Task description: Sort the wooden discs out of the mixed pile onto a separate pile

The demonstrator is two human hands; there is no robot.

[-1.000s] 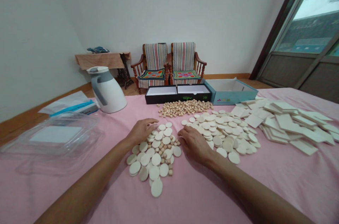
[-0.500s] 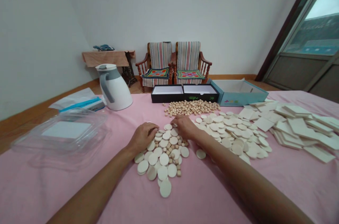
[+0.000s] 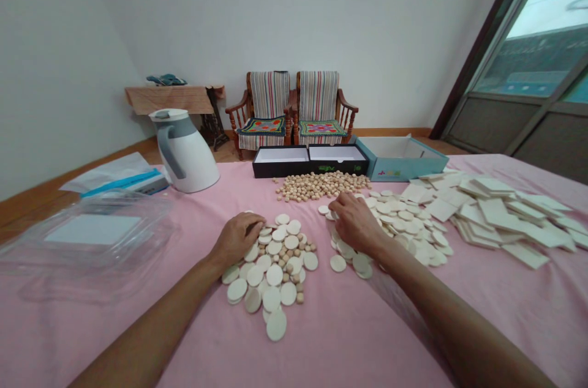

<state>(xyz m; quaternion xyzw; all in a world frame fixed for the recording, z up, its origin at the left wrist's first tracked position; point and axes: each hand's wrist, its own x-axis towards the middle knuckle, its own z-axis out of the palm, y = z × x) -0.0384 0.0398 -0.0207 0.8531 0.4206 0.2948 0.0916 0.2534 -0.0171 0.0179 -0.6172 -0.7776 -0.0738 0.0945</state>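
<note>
A small pile of pale wooden discs mixed with small beads (image 3: 275, 265) lies on the pink cloth in front of me. My left hand (image 3: 239, 236) rests curled on that pile's left edge, fingers bent onto the discs. My right hand (image 3: 354, 221) lies palm down on the near-left edge of a larger heap of discs (image 3: 404, 229), fingers bent and pressed on the discs. Behind both hands sits a heap of small round wooden beads (image 3: 321, 185).
Square wooden tiles (image 3: 500, 213) spread at the right. Two black boxes (image 3: 310, 160) and a blue box (image 3: 399, 158) stand at the back. A white jug (image 3: 184, 152) and a clear plastic container (image 3: 92, 235) are at the left. Two chairs stand beyond.
My right hand has moved right, from the top of the small pile to the edge of the larger heap. My left hand has barely shifted.
</note>
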